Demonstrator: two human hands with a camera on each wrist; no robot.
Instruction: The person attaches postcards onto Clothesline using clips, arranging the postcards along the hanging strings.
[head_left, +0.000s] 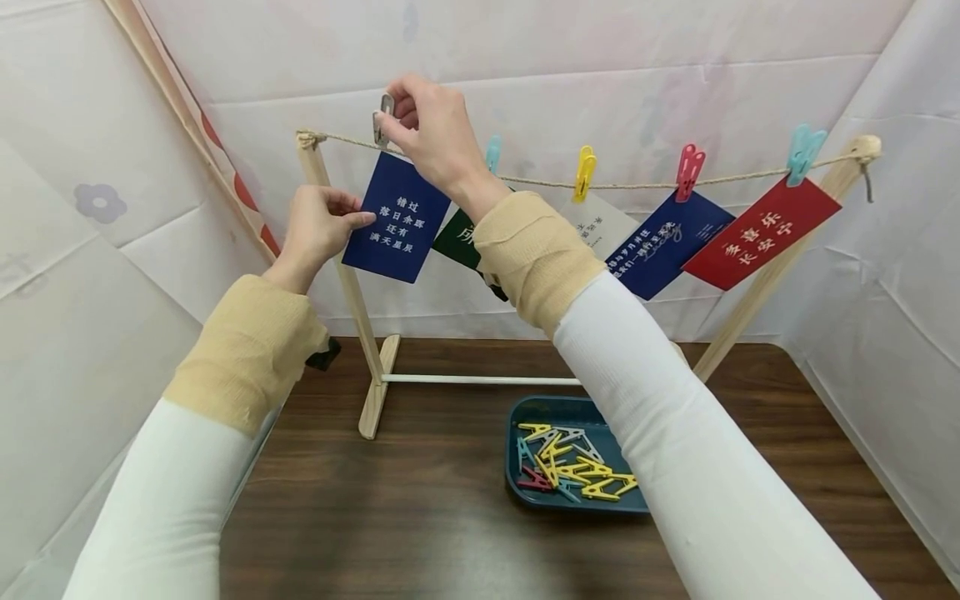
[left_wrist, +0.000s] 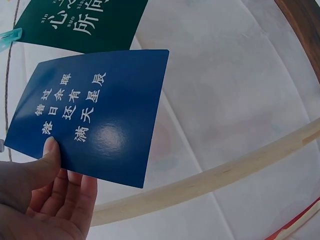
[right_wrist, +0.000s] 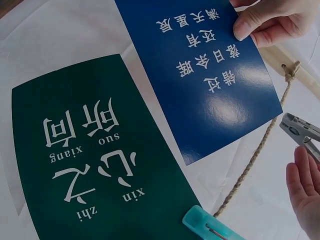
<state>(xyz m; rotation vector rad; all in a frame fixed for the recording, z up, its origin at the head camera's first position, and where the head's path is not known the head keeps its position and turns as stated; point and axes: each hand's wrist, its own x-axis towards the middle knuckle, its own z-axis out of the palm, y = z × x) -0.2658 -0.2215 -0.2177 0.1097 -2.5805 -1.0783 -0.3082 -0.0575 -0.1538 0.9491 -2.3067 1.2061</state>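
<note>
My left hand (head_left: 311,233) pinches the left edge of a blue card (head_left: 393,221) with white lettering between thumb and fingers. The card hangs tilted at the left part of a twine line (head_left: 348,141). Above it my right hand (head_left: 438,129) pinches a grey clothespin (head_left: 384,121) by its handles. In the right wrist view the clothespin's tips (right_wrist: 290,122) lie close to the card's top corner, beside the twine; whether they touch the card I cannot tell. A green card (right_wrist: 100,150) hangs just right of the blue one, under a teal clothespin (right_wrist: 210,225).
Further right along the line hang a white card (head_left: 600,221), another blue card (head_left: 667,242) and a red card (head_left: 761,237) on coloured clothespins. Wooden posts (head_left: 360,317) hold the line. A dark tray (head_left: 517,492) with several clothespins stands on the brown table (head_left: 360,517).
</note>
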